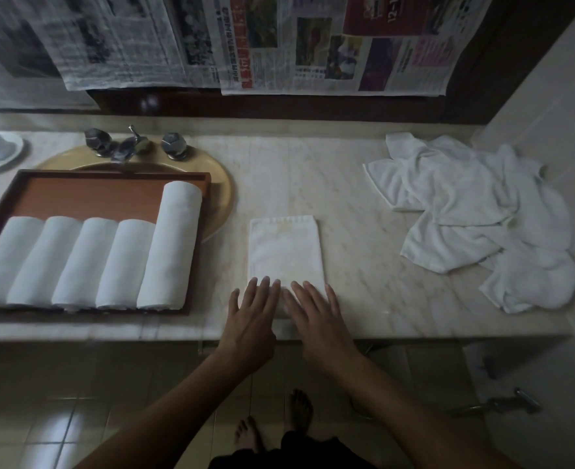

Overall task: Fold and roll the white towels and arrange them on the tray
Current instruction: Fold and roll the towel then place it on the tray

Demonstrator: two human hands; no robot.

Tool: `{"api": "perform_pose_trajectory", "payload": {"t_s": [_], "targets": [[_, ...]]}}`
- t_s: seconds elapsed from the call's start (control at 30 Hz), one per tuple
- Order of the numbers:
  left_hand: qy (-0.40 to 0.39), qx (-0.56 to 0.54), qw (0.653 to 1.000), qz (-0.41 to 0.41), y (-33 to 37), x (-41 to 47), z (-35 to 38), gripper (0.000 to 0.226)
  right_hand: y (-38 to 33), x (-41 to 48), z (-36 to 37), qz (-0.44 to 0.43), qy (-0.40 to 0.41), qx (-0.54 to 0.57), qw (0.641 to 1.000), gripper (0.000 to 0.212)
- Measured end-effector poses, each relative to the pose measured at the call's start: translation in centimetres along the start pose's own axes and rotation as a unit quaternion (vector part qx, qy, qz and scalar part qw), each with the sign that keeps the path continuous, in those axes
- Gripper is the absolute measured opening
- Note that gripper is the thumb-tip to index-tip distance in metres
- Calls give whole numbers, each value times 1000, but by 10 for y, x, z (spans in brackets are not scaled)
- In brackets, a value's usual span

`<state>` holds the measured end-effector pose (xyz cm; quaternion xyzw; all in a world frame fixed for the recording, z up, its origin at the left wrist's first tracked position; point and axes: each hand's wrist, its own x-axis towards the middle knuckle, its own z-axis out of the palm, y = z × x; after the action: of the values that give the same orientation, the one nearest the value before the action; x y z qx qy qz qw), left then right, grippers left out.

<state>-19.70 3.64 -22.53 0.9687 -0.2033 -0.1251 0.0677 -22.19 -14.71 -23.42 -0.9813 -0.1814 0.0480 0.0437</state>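
Rolling step, I'd say: left hand [250, 316] and right hand [316, 316] lie flat, grip wide, fingers straight on the near end of the folded towel [286, 248] stretching ahead on the counter [364, 265]. Too dim to tell if it's curled yet. Next: tuck and roll forward.

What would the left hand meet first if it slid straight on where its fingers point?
The folded towel: the left hand lies flat on its near end and would run along its length. Past that, only bare counter shows, though depth is hard to judge.
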Motion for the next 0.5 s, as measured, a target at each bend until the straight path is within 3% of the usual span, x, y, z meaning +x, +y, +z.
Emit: {"api": "perform_pose_trajectory", "payload": {"t_s": [0.13, 0.27, 0.5], "targets": [[-8, -46, 999, 13, -12, 10, -1, 92, 9, 21, -11, 2, -20, 22, 1000, 87], [-4, -162, 987, 21, -28, 22, -17, 63, 22, 44, -31, -2, -79, 66, 995, 73], [-71, -186, 979, 30, -35, 21, -17, 35, 31, 45, -43, 28, -192, 165, 967, 49]]}}
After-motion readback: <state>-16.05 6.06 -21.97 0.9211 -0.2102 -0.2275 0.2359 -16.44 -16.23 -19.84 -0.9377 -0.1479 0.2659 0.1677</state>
